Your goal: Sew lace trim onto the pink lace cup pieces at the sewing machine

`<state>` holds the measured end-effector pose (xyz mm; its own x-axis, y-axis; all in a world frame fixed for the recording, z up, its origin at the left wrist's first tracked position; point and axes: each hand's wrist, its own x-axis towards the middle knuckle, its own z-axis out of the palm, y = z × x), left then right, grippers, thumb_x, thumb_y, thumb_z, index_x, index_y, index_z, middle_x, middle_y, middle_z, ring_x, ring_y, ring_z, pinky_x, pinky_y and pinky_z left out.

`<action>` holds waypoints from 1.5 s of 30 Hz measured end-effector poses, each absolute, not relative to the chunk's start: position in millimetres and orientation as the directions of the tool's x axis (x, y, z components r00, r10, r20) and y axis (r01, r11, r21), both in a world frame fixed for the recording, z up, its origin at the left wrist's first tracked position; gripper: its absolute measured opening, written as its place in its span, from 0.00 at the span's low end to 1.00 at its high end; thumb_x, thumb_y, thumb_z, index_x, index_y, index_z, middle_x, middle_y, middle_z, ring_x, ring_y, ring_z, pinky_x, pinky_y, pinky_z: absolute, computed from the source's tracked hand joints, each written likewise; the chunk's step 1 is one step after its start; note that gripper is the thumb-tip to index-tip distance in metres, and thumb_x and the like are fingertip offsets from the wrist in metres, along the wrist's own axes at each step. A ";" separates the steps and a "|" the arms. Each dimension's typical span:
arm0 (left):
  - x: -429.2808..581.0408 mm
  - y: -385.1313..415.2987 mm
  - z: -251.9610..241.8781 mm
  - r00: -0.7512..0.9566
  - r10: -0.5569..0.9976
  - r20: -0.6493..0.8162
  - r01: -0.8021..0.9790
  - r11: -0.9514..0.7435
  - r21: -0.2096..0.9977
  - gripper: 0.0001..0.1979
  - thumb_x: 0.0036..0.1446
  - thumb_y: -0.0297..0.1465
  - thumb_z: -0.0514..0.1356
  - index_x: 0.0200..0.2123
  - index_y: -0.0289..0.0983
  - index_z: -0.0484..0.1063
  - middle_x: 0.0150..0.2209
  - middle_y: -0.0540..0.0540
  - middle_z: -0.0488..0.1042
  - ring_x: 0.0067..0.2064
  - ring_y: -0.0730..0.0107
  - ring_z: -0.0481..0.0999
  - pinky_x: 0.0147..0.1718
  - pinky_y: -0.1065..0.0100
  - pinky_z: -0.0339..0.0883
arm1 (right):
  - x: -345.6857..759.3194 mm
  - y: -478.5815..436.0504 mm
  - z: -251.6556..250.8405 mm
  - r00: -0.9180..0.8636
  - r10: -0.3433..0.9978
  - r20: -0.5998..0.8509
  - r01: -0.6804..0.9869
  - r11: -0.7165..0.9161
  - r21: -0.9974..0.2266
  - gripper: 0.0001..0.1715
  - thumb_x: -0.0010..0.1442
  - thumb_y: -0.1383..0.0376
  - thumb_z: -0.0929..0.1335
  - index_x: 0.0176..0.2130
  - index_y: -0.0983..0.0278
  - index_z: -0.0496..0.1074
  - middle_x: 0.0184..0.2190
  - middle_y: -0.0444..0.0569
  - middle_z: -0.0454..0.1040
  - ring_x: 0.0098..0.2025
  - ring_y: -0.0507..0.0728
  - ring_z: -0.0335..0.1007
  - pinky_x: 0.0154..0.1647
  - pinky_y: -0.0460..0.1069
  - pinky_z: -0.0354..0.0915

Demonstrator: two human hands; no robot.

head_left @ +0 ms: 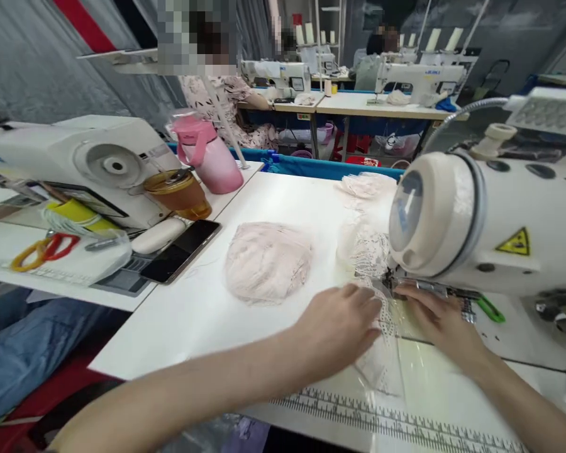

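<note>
A strip of pale lace fabric (385,314) runs under the presser foot (389,277) of the white sewing machine (509,220). My left hand (339,324) is curled over the lace at the left of the foot, its fingers closed on the fabric. To the right of the foot, my right hand (441,318) rests low with fingers stretched out toward the needle area; its fingertips are partly hidden by the machine. More lace (365,245) lies gathered behind the foot. A bundle of pale pink fabric (268,261) sits on the table left of it.
A ruler strip (358,415) runs along the front edge. At left are a phone (182,251), an amber cup (179,192), a pink jug (207,154), scissors (44,250) and another sewing machine (99,163). A person (217,100) sits beyond the table.
</note>
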<state>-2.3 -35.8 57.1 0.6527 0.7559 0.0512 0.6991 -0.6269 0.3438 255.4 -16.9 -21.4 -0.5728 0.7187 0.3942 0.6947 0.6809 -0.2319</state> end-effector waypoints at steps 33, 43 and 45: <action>22.6 -23.2 12.0 0.722 0.649 0.240 0.635 -0.759 0.145 0.20 0.60 0.27 0.51 0.55 0.33 0.66 0.56 0.41 0.70 0.57 0.56 0.68 0.53 0.55 0.65 | 236.9 -29.0 1.6 -0.544 0.786 0.292 0.769 0.607 -0.201 0.20 0.61 0.70 0.62 0.49 0.52 0.71 0.49 0.43 0.74 0.43 0.57 0.71 0.36 0.50 0.70; 23.3 -20.8 10.9 0.712 0.668 0.214 0.636 -0.744 0.207 0.18 0.59 0.29 0.51 0.53 0.33 0.66 0.47 0.42 0.75 0.46 0.57 0.73 0.49 0.55 0.67 | 242.8 -34.2 -7.7 -0.488 0.822 0.293 0.810 0.552 -0.197 0.25 0.62 0.68 0.63 0.57 0.50 0.66 0.46 0.45 0.76 0.40 0.59 0.75 0.32 0.52 0.74; 23.7 -20.7 10.6 0.709 0.671 0.216 0.638 -0.741 0.210 0.18 0.60 0.29 0.51 0.53 0.34 0.66 0.48 0.42 0.75 0.46 0.57 0.74 0.50 0.55 0.66 | 241.5 -35.3 -10.5 -0.397 0.869 0.296 0.839 0.474 -0.266 0.24 0.63 0.67 0.63 0.57 0.50 0.66 0.43 0.45 0.77 0.41 0.59 0.75 0.31 0.51 0.74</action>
